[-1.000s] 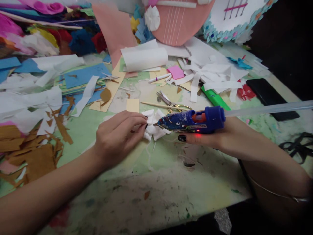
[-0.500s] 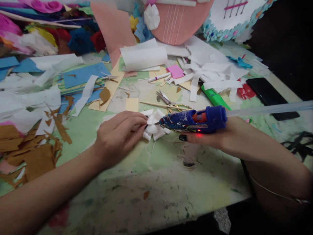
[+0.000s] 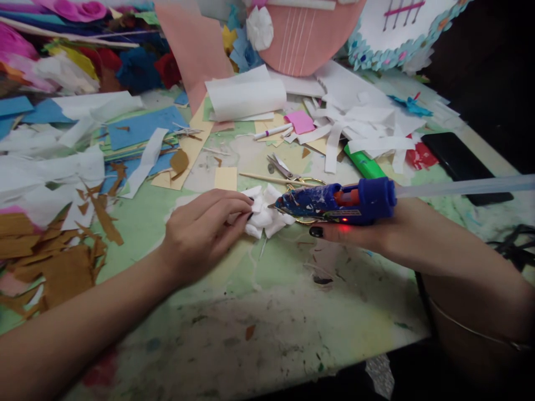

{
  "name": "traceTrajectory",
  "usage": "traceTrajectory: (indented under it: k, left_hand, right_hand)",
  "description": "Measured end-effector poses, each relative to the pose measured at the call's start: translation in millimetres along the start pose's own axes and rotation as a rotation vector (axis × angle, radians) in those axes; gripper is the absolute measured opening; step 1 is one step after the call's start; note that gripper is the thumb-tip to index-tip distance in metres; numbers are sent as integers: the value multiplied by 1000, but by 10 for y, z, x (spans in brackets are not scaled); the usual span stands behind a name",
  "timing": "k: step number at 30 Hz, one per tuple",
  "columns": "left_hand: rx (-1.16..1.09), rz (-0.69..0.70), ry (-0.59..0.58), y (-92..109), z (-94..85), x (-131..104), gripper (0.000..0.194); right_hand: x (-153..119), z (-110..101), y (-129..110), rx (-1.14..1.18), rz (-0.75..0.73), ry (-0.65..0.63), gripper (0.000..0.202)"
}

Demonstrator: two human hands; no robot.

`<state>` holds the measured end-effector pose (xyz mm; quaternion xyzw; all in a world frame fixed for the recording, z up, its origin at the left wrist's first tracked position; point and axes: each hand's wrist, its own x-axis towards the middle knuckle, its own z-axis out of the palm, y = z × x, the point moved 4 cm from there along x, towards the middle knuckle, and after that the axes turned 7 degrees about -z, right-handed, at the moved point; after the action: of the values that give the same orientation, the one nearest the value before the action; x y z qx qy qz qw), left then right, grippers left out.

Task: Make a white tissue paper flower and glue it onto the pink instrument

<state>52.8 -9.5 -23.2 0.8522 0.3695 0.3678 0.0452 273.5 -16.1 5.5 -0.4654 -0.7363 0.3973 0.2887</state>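
A white paper flower (image 3: 264, 214) lies on the table in front of me, its petals spread. My left hand (image 3: 209, 225) pinches its left side between thumb and fingers. In my right hand (image 3: 359, 236) is a blue hot glue gun (image 3: 334, 203), its red light lit and a long clear glue stick (image 3: 463, 185) sticking out of its back. The nozzle points left at the flower's right part; whether it touches the paper I cannot tell. Just behind the gun lie scissors (image 3: 284, 166) with gold handles, partly hidden, and a thin wooden stick (image 3: 263, 178).
Brown paper scraps (image 3: 69, 267) and white paper pieces (image 3: 37, 167) cover the left. Behind are a white paper roll (image 3: 251, 100), a pen (image 3: 271, 132), white strips (image 3: 368, 125) and a green object (image 3: 363, 161). A black phone (image 3: 455, 156) lies right, near a dark cable (image 3: 516, 245).
My right hand has drawn the glue gun slightly to the right, away from the flower's middle. The left hand stays in place on the flower.
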Motion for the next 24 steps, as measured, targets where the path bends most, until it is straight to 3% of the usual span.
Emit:
traceTrajectory:
  k: [12,24]
  left_hand:
    - [-14,7,-29,1,0,8,16]
    - [-29,7,-16,1,12,17,16]
  right_hand:
    - [37,63,14,-99,-82,-25,14]
    - [46,44,28,-23,17,36,16]
